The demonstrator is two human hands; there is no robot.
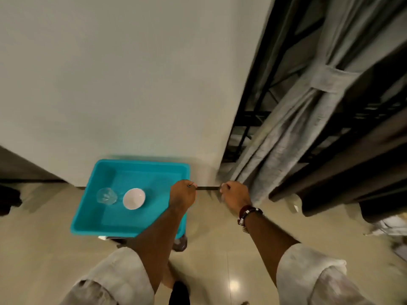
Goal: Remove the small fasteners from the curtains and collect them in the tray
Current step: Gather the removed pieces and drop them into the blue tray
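Observation:
A turquoise tray [141, 166] stands by the wall with a clear glass bowl [106, 195] and a white bowl [134, 198] inside. My left hand [182, 194] hovers over the tray's right edge and pinches a small dark fastener [191, 185] at its fingertips. To the right of the tray, my right hand [234, 194] is curled, with a beaded bracelet on its wrist; whether it holds anything is hidden. The grey curtain [284, 137], bound by a tie-back [332, 79], hangs just right of that hand, beside a dark brown curtain [352, 150].
A pale wall fills the upper left. A black window grille [248, 119] stands behind the curtains. The floor is glossy beige tile [44, 249]. A dark object [8, 201] sits at the left edge, and whitish cloth [392, 227] lies at the far right.

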